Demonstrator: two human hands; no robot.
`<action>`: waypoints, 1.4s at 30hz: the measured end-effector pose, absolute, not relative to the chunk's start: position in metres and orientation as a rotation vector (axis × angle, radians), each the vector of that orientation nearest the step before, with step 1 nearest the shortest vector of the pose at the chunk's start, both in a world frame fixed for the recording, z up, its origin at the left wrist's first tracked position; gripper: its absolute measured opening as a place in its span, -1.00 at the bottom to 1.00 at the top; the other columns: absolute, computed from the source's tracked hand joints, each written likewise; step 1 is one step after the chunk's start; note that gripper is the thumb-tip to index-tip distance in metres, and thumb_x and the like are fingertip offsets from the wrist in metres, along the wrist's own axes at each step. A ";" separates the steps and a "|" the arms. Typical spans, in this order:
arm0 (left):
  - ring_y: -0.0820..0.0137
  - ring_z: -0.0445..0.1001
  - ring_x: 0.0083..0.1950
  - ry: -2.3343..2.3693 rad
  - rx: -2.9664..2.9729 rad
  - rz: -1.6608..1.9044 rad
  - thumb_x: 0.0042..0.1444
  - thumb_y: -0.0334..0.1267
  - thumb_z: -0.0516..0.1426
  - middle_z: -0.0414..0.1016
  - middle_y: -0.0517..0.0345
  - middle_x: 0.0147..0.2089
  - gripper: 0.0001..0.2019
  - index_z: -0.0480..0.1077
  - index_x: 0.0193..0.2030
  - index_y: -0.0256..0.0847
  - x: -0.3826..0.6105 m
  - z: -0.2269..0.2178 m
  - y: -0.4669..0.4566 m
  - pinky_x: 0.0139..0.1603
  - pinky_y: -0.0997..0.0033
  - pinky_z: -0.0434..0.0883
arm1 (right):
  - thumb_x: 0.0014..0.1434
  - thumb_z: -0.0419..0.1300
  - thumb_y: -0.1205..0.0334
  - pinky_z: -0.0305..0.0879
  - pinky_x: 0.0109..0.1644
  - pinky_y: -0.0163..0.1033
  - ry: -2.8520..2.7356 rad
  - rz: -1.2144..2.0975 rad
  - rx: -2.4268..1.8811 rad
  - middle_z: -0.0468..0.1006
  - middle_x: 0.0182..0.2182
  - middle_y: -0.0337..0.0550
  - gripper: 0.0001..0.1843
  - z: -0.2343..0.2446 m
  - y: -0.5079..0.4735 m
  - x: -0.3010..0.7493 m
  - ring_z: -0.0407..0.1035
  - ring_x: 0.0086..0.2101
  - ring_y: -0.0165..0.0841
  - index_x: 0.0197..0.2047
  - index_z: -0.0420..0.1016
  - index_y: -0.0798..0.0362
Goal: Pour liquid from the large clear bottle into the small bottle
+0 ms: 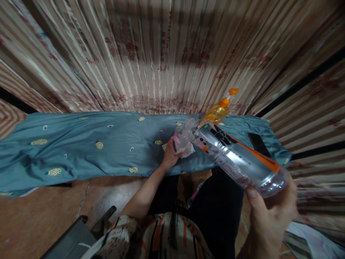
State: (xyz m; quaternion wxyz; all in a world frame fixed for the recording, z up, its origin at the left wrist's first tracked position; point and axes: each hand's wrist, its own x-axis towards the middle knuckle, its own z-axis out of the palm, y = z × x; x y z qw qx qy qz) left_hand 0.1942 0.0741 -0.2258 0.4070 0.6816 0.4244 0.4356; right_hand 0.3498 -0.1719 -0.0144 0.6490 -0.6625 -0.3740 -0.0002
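Note:
My right hand (269, 212) grips the base of a clear plastic bottle (237, 158) with an orange and black label. The bottle is tilted, its neck pointing toward the blue cloth. My left hand (170, 154) is closed on a crumpled clear wrapper with white tissue (183, 141) just above the blue patterned cloth (81, 147). The bottle's mouth meets that wrapper. Behind them stands an orange spray bottle (219, 109) with an orange nozzle.
The blue cloth covers a long low surface in front of striped, patterned curtains (161, 54). A dark flat object (258, 144) lies on the cloth at the right. Brown floor (40, 216) lies below, with a grey metal piece (78, 233) at the bottom left.

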 end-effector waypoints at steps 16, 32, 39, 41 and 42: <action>-0.19 0.40 0.58 1.055 1.737 1.079 0.00 -0.05 0.55 0.38 -0.33 0.56 0.05 0.16 0.55 -0.14 0.193 -0.224 0.072 0.65 -0.34 0.28 | 0.03 0.60 -0.23 0.13 0.56 0.41 -0.829 -0.004 -1.588 0.52 0.37 0.15 0.13 -0.023 -0.178 0.354 0.41 0.33 0.15 0.52 0.37 0.10; -0.15 0.45 0.53 1.043 1.746 1.073 -0.02 -0.13 0.54 0.46 -0.29 0.48 0.01 0.19 0.51 -0.17 0.194 -0.215 0.072 0.64 -0.27 0.31 | 0.06 0.60 -0.17 0.08 0.58 0.42 -0.838 0.032 -1.581 0.48 0.40 0.13 0.14 -0.027 -0.181 0.357 0.38 0.38 0.14 0.57 0.32 0.07; -0.14 0.41 0.57 1.060 1.726 1.083 -0.02 -0.10 0.55 0.39 -0.27 0.54 0.02 0.19 0.53 -0.13 0.194 -0.222 0.072 0.66 -0.28 0.28 | 0.04 0.61 -0.17 0.10 0.58 0.43 -0.841 0.024 -1.558 0.51 0.37 0.16 0.12 -0.021 -0.177 0.355 0.40 0.36 0.15 0.53 0.36 0.10; -0.13 0.44 0.54 1.051 1.722 1.087 0.00 -0.09 0.55 0.42 -0.24 0.51 0.01 0.20 0.53 -0.11 0.194 -0.222 0.072 0.65 -0.29 0.30 | 0.01 0.62 -0.18 0.12 0.57 0.43 -0.821 0.013 -1.559 0.53 0.35 0.14 0.11 -0.018 -0.176 0.353 0.41 0.33 0.14 0.50 0.40 0.09; -0.13 0.44 0.53 1.047 1.721 1.090 0.00 -0.09 0.55 0.43 -0.23 0.50 0.01 0.20 0.53 -0.10 0.194 -0.222 0.072 0.64 -0.30 0.31 | -0.02 0.64 -0.18 0.12 0.57 0.43 -0.805 0.008 -1.553 0.55 0.33 0.13 0.11 -0.017 -0.176 0.352 0.42 0.32 0.14 0.48 0.42 0.09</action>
